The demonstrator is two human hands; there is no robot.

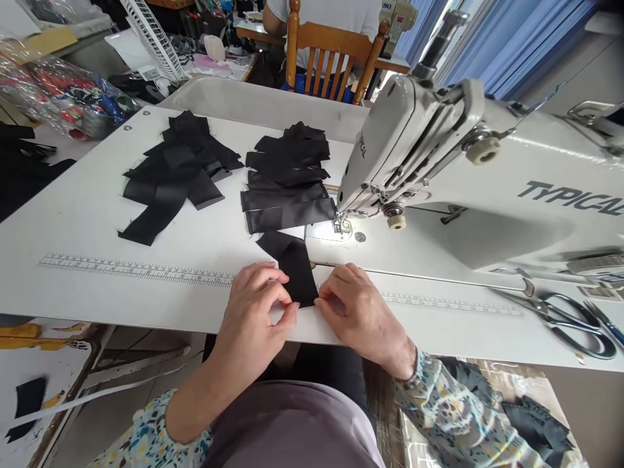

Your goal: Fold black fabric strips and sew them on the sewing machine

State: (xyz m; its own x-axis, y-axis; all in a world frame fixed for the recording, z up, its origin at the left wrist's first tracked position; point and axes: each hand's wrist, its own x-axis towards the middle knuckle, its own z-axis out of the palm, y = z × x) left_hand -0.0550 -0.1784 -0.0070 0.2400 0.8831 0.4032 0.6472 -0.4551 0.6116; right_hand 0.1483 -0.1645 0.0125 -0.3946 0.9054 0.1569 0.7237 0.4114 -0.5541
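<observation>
1 black fabric strip [299,276] is laid near the middle of the near edge of the worktop [73,286], bent partway along, its far end pointed toward the far edge. Its near left corner is pinched by the left hand [260,299], thumb and forefinger brought together on the cloth; its near right corner is pinched the same way by the right hand [358,304]. Beyond it, an overlapped row of strips [290,175] is set out just beside the needle of the sewing machine [487,162], which is mounted toward the right edge. A loose pile of strips [180,169] is heaped toward the far left corner. A ruler scale [136,268] is run along the near edge, partly covered by the hands. Scissors [575,318] are placed at the near right corner. Past the far edge, a wooden chair [331,49] is occupied by another person [336,14].
</observation>
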